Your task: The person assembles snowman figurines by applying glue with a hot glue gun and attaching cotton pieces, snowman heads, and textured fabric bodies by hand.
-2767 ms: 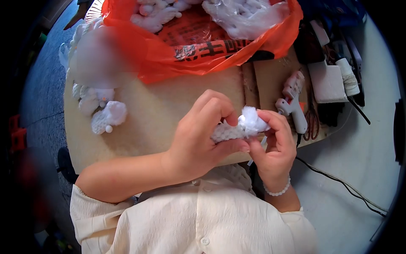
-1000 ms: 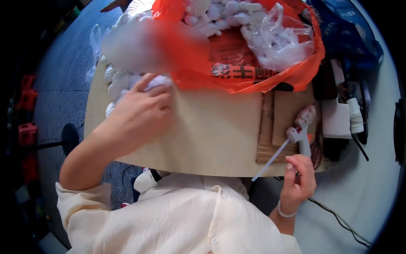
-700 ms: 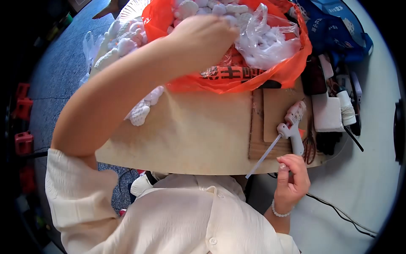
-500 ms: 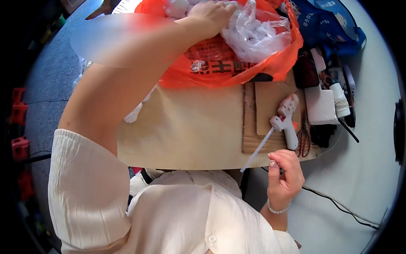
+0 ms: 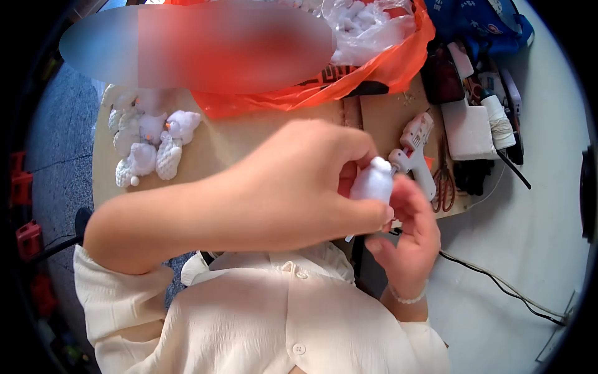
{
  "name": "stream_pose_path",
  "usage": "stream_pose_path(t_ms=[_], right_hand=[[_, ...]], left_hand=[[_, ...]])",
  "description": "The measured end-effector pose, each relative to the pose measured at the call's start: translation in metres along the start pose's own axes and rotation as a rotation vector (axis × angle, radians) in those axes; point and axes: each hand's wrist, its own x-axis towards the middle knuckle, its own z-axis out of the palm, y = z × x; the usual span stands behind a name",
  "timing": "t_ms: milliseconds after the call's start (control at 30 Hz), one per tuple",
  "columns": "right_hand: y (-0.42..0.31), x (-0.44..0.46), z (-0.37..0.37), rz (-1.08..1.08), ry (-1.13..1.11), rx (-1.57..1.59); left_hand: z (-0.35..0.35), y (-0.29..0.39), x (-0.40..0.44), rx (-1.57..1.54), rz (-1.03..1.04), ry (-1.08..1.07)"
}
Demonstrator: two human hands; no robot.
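My left hand (image 5: 299,187) reaches across from the left and pinches a small white stuffed plush piece (image 5: 374,185) between thumb and fingers. A small white bobble sticks up from its top. Close beside it on the right is my right hand (image 5: 411,240), fingers curved and thumb apart, wearing a beaded bracelet; whether its fingertips touch the plush piece I cannot tell. Just beyond that hand, a white glue gun (image 5: 416,146) lies on cardboard. Its glue stick is mostly hidden behind my hands.
Several white plush figures (image 5: 149,128), some with orange beaks, cluster at the table's left. An orange bag (image 5: 268,103) at the back contains a clear bag of white stuffing (image 5: 364,28). Scissors (image 5: 443,186), a white block (image 5: 468,131) and a thread spool (image 5: 497,121) lie at right.
My left hand has come back from the orange bag toward my right hand, now with the white plush piece in it. My right hand has risen slightly and its fingers have loosened. The view has shifted.
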Motion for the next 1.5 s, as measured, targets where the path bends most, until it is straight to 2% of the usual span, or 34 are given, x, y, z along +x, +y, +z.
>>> stream_pose_path(t_ms=[33, 100, 133, 233, 367, 400, 467, 500, 600, 667, 733, 867, 967, 1067, 1200, 1267, 1300, 1333, 1400, 1500], right_hand=[[-0.001, -0.001, 0.0, 0.091, -0.065, -0.007], [-0.001, -0.002, -0.004, 0.304, -0.178, -0.012], [0.001, -0.002, 0.001, 0.331, -0.125, 0.127], [0.008, -0.004, 0.004, 0.326, -0.038, 0.227], [0.017, -0.007, 0.011, 0.29, -0.076, 0.303], [0.021, -0.008, 0.01, 0.259, -0.101, 0.259], [0.022, -0.002, 0.005, 0.078, -0.155, 0.006], [0.022, 0.001, 0.003, -0.013, -0.184, -0.12], [0.016, 0.013, -0.006, -0.056, -0.225, -0.277], [0.017, 0.016, -0.012, 0.019, -0.099, -0.179], [0.007, 0.021, -0.014, 0.1, 0.002, -0.163], [0.006, 0.038, -0.013, 0.024, 0.035, -0.127], [0.0, 0.055, -0.018, -0.186, -0.072, -0.188], [-0.011, 0.087, -0.014, -0.373, -0.042, -0.293], [-0.018, 0.168, -0.001, -0.892, -0.058, -0.729], [-0.023, 0.203, 0.015, -0.961, -0.131, -0.99], [-0.006, 0.232, 0.036, -0.993, -0.134, -1.233], [0.001, 0.242, 0.05, -0.838, -0.124, -1.265], [0.01, 0.252, 0.068, -0.825, -0.089, -1.374], [-0.005, 0.245, 0.063, -0.635, -0.021, -1.175]], left_hand=[[0.005, -0.005, 0.002, -0.16, -0.169, -0.084], [0.025, -0.034, 0.008, -0.511, -0.119, 0.007], [0.034, -0.046, 0.01, -0.685, -0.092, 0.055], [0.047, -0.062, 0.003, -0.321, 0.148, 0.172], [0.054, -0.066, 0.002, -0.475, 0.077, 0.122], [0.057, -0.069, 0.003, -0.443, 0.13, 0.169], [0.06, -0.075, 0.006, -0.378, 0.237, 0.262], [0.059, -0.075, 0.006, -0.374, 0.225, 0.243], [0.053, -0.075, 0.003, -0.275, 0.217, 0.242], [0.05, -0.073, 0.001, -0.093, 0.259, 0.312], [0.052, -0.075, 0.003, -0.113, 0.267, 0.369], [0.056, -0.079, 0.004, -0.119, 0.26, 0.345], [0.058, -0.086, 0.004, -0.12, 0.267, 0.317], [0.058, -0.091, 0.005, -0.095, 0.271, 0.332], [0.06, -0.09, 0.005, -0.054, 0.332, 0.338], [0.06, -0.093, 0.005, -0.023, 0.438, 0.33], [0.06, -0.095, 0.005, 0.005, 0.51, 0.335], [0.059, -0.097, 0.006, 0.033, 0.581, 0.341], [0.057, -0.1, 0.006, 0.07, 0.669, 0.353], [0.057, -0.102, 0.007, 0.066, 0.699, 0.369]])
